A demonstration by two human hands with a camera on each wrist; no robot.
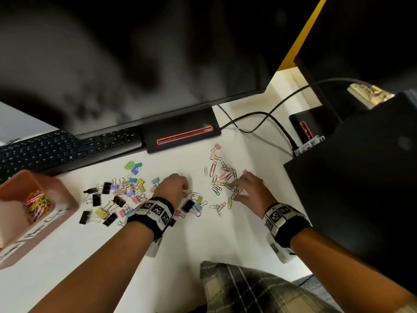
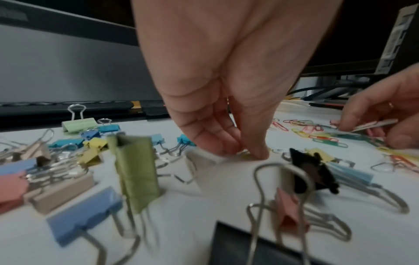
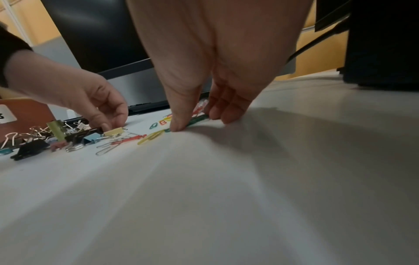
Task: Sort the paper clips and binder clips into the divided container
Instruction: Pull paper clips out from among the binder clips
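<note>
Mixed binder clips (image 1: 119, 193) lie in a heap on the white desk, with coloured paper clips (image 1: 223, 177) scattered to their right. My left hand (image 1: 185, 192) reaches down at the heap's right edge and pinches a small yellow binder clip (image 3: 114, 131) on the desk. My right hand (image 1: 234, 188) is on the paper clip pile, thumb and fingers pinching a green paper clip (image 3: 197, 119) together with a few others. The pink divided container (image 1: 67, 206) stands at the far left; one compartment holds coloured paper clips (image 1: 38, 204).
A black keyboard (image 1: 56, 150) and a monitor base (image 1: 182, 134) lie behind the clips under a large monitor (image 1: 135, 64). A tall black box (image 1: 361, 188) stands close on the right, with cables (image 1: 259, 118) behind it. Plaid cloth (image 1: 248, 290) lies at the desk's near edge.
</note>
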